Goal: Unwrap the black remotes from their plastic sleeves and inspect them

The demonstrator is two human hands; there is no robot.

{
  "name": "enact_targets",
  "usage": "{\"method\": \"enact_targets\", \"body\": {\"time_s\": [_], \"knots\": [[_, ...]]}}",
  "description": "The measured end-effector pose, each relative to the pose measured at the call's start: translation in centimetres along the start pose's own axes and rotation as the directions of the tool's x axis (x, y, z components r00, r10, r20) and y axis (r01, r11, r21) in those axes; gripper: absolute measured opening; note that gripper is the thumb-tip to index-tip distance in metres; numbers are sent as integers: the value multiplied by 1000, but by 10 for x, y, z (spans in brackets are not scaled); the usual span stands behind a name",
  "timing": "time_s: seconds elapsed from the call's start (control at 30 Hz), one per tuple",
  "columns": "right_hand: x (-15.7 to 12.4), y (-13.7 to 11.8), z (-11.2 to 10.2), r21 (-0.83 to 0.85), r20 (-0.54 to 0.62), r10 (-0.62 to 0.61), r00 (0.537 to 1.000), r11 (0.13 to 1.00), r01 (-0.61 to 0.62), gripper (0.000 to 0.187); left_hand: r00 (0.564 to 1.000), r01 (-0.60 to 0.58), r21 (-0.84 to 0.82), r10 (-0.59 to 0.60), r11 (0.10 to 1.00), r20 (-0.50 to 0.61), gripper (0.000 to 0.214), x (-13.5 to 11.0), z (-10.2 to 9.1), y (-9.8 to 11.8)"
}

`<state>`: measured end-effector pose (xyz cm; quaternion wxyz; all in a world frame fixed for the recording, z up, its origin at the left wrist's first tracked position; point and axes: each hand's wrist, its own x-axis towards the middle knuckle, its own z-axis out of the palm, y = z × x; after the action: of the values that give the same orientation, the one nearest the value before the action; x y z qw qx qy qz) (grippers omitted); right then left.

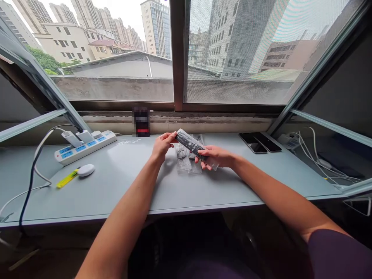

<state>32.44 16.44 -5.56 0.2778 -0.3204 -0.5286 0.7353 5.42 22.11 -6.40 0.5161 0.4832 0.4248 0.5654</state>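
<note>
What looks like a slim black remote control with pale round spots [192,144], wrapped in clear plastic, is held slantwise above the desk. My left hand [164,145] pinches its upper left end between thumb and fingers. At the lower right end, my right hand [216,155] is closed around it, thumb on top and fingers beneath. Under the wrapped piece, clear plastic bags [184,164] with greyish contents lie on the desk, partly covered by it and my right hand. Their contents are too unclear to name.
On the left of the desk [116,193] are a white power strip [87,147] with plugs and cables, a yellow cutter [68,178] and a white oval object [86,170]. A dark box [142,122] stands by the window. Two phones [258,142] lie right; cables [316,155] beyond.
</note>
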Motion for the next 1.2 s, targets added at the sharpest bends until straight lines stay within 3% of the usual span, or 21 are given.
{"method": "enact_targets", "body": {"time_s": [0.17,0.33,0.43,0.6,0.77,1.03,1.2], "knots": [[4,3,-2,17,41,44,998,999,-45,40,992,-114,25,115,993,-57,67,4,-1,-8],[4,5,-5,8,53,76,996,997,-76,42,974,-179,-45,170,983,-148,61,4,-2,-8],[4,6,-6,18,55,44,998,999,-45,42,984,-131,-124,114,984,-136,59,1,0,-2],[3,4,-5,22,67,14,998,1000,-15,42,995,84,-150,-76,985,61,57,-4,8,1],[2,2,-3,20,41,40,998,999,-41,39,999,33,-31,-32,999,42,49,1,7,-6],[5,7,-7,18,59,40,997,999,-41,39,990,-115,-33,112,993,-91,53,2,7,-8],[4,7,-8,7,77,23,997,1000,-24,39,997,80,-69,-80,994,6,66,0,8,-9]]}}
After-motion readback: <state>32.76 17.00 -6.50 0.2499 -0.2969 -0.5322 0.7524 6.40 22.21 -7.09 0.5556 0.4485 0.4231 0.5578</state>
